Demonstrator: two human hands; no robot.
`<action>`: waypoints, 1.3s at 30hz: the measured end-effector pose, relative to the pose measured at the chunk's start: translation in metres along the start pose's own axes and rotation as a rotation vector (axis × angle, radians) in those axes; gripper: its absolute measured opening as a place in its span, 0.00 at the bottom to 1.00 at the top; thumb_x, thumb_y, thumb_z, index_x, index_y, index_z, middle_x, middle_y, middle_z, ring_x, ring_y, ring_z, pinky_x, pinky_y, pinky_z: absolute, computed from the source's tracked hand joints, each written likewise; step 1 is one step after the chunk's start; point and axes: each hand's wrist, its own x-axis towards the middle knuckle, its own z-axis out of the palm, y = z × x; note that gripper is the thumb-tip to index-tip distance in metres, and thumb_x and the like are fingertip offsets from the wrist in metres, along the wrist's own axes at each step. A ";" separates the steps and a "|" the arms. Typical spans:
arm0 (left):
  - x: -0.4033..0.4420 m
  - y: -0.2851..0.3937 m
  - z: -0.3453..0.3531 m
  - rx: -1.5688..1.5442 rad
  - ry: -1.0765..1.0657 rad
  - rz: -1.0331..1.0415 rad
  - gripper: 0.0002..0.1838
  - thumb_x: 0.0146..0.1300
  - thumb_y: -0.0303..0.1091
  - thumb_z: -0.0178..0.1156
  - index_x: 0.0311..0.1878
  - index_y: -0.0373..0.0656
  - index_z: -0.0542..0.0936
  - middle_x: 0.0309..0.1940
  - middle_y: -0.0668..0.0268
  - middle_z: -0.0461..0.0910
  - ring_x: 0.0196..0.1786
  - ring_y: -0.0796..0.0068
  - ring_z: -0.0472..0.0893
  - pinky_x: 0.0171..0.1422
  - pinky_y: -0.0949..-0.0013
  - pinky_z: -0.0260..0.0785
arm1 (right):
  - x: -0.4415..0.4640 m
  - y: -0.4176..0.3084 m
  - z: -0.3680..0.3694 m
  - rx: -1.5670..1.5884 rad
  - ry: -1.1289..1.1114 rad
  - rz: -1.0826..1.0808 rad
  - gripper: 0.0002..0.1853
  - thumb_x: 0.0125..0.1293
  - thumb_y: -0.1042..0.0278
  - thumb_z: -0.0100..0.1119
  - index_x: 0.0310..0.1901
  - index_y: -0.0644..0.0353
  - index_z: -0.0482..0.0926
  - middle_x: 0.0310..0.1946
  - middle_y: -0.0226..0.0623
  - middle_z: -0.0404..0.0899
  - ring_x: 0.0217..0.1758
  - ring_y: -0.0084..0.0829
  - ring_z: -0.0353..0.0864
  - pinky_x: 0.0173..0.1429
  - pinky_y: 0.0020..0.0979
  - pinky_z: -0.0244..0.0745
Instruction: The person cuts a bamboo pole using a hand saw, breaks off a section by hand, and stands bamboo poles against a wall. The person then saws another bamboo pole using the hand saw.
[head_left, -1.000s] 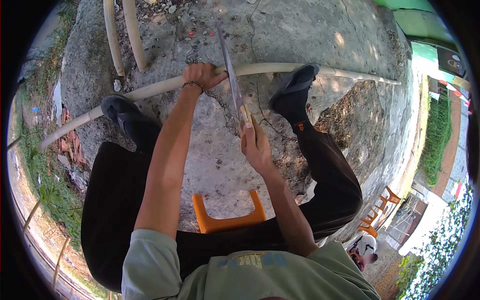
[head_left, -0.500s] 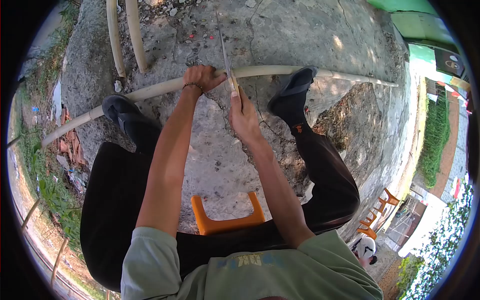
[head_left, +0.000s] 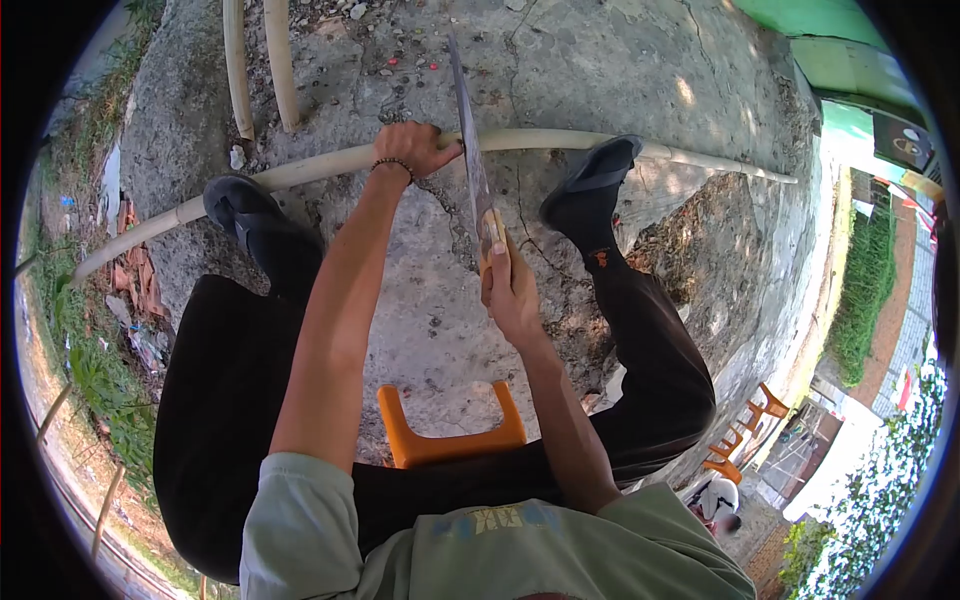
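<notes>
A long pale bamboo pole [head_left: 330,164] lies across the concrete, under both of my feet. My left hand [head_left: 410,150] is wrapped round the pole near its middle, a beaded bracelet on the wrist. In my right hand [head_left: 512,292] is the wooden handle of a handsaw [head_left: 466,120]. Its blade points away from me and crosses the pole just right of my left thumb. Whether the teeth are inside a cut cannot be made out.
Two more bamboo poles [head_left: 281,70] lie at the upper left. An orange plastic stool [head_left: 455,449] is beneath me. Dark sandals [head_left: 594,180] press on the pole. Other orange stools [head_left: 772,402] and a person [head_left: 714,503] are at the lower right.
My right hand has drawn the saw back toward my body, so more of the blade now shows on my side of the pole. My left hand keeps its grip on the pole.
</notes>
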 end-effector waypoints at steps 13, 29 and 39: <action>-0.001 -0.001 -0.002 -0.036 -0.001 0.025 0.33 0.59 0.73 0.56 0.42 0.52 0.89 0.38 0.57 0.88 0.44 0.57 0.87 0.49 0.54 0.78 | -0.083 0.034 -0.017 -0.195 0.027 0.059 0.32 0.82 0.51 0.36 0.75 0.70 0.58 0.19 0.27 0.70 0.20 0.15 0.68 0.26 0.27 0.65; -0.005 -0.007 0.018 -0.049 0.191 0.034 0.32 0.56 0.74 0.58 0.41 0.54 0.88 0.34 0.59 0.84 0.43 0.58 0.84 0.49 0.54 0.74 | -0.072 0.027 -0.011 -0.047 0.058 0.033 0.32 0.81 0.48 0.38 0.72 0.70 0.63 0.20 0.24 0.66 0.20 0.13 0.64 0.23 0.24 0.61; -0.006 -0.008 -0.002 0.037 0.076 0.138 0.27 0.56 0.66 0.63 0.43 0.53 0.87 0.36 0.60 0.87 0.42 0.58 0.87 0.49 0.54 0.78 | 0.020 -0.017 -0.002 -0.056 -0.002 -0.031 0.32 0.81 0.46 0.37 0.72 0.67 0.65 0.21 0.24 0.66 0.20 0.13 0.62 0.24 0.25 0.60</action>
